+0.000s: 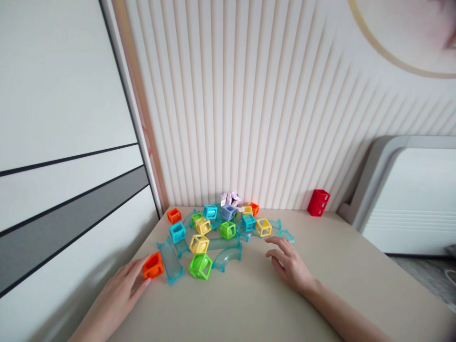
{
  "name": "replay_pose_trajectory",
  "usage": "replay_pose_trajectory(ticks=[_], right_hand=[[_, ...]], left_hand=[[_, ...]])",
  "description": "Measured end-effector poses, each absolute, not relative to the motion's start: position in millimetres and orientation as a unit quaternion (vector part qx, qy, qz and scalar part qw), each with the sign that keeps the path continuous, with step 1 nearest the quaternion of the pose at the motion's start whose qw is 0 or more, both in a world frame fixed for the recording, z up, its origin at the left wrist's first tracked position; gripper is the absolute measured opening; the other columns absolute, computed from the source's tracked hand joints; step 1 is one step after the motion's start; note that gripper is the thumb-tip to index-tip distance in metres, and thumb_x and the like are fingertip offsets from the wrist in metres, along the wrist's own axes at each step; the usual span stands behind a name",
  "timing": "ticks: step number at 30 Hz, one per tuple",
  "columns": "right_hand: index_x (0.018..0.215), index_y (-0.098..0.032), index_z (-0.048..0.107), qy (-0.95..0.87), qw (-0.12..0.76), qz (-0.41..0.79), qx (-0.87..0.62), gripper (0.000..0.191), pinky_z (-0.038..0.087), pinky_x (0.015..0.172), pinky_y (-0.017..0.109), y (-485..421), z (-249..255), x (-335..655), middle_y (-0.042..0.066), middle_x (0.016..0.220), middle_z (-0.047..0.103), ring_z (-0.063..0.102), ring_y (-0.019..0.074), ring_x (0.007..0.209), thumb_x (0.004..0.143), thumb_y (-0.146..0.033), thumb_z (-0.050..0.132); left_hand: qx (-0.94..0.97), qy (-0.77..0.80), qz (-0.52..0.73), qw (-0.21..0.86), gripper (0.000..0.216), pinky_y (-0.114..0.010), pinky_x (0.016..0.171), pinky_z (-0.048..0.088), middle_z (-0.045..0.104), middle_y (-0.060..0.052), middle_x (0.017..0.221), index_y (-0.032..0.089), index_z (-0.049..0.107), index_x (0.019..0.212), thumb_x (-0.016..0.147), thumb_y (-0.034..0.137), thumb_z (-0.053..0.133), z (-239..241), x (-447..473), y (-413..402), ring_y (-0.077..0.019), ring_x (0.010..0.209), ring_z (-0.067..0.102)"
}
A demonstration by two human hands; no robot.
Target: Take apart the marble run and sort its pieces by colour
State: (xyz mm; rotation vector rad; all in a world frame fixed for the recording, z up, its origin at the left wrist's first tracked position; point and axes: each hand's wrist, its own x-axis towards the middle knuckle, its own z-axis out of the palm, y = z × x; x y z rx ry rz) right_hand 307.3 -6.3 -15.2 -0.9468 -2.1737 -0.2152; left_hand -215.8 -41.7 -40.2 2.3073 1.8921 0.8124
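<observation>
1. Looks from up on the person's head, forward and a bit down.
2. Faces the ridged wall [228,104], top middle.
3. Sits near and above the table [228,308], seen at the bottom middle.

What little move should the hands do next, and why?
Maybe the left hand should lift the orange cube slightly: the hand is at the cube's edge, and a see-through blue track lies beside it, so sliding might bump the track. The right hand holds nothing.
</observation>
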Motion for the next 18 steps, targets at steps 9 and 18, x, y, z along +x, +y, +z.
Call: replay_pose_trajectory(ticks=[9, 18], right_hand=[[0.095, -0.024, 0.065, -0.859, 0.353, -0.091, -0.359, 0.026, 0.055, 0.091, 0.045, -7.4, -13.8, 309.7, 0.011, 0.119, 0.067, 0.063, 0.0258, 0.112, 0.089, -0.004, 0.049], [0.137, -0.023, 0.054, -0.888, 0.352, -0.179, -0.234, 0.052, 0.051, 0.099, 0.048, -8.1, -2.5, 281.2, 0.014, 0.124, 0.067, 0.062, 0.0273, 0.115, 0.088, -0.006, 0.057]], left_hand=[[0.542, 0.663, 0.463, 0.228, 0.065, -0.045, 0.093, 0.061, 0.076, -0.008, 0.119, 0.027, 0.067, 0.115, 0.067, 0.07, 0.072, -6.9, -223.3, -41.6, -0.0354, 0.112, 0.07], [0.527, 0.504, 0.485, 0.483, 0.062, -0.038, 0.101, 0.054, 0.069, -0.01, 0.13, 0.024, 0.064, 0.128, 0.076, 0.056, 0.076, 69.1, -86.2, -54.5, -0.0306, 0.122, 0.064]])
